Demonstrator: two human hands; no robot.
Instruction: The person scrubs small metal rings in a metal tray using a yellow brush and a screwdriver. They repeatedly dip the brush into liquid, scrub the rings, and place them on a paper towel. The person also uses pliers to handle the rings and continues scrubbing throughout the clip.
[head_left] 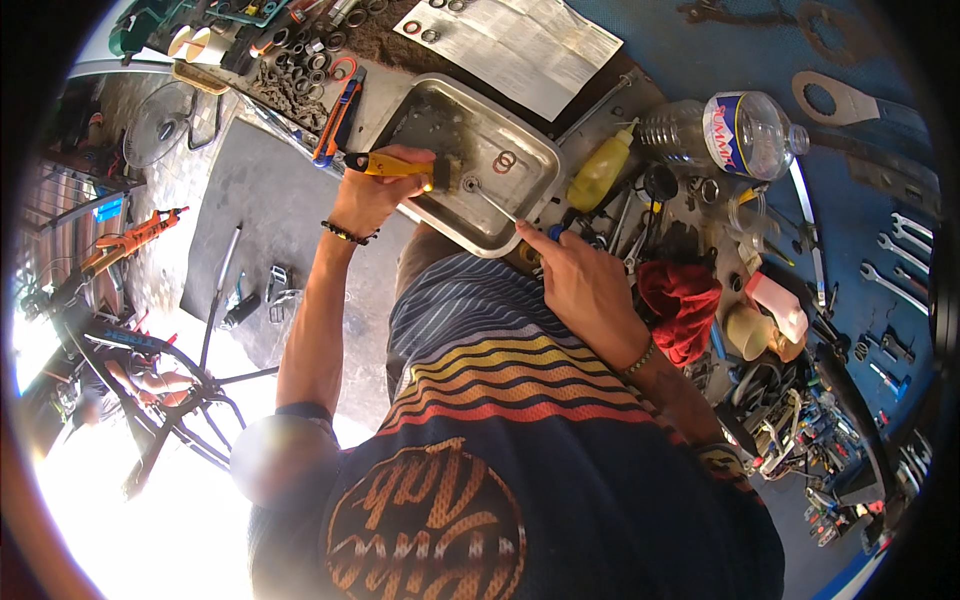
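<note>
My striped shirt [480, 350] lies nearest. My left hand [368, 200] is curled firmly around a yellow brush [388, 166]; my right hand [582, 278], partly closed, seems to pinch a thin rod [496, 207]. I'd best steady the rod and brush lightly. The small round part [471, 185] sits between my hands, in the tray [530, 193], by the bristles.

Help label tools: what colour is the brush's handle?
The handle is mostly yellow; see the head view.

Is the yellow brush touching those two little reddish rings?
Apart. The head view shows bare tray between the yellow brush and the reddish rings.
</note>
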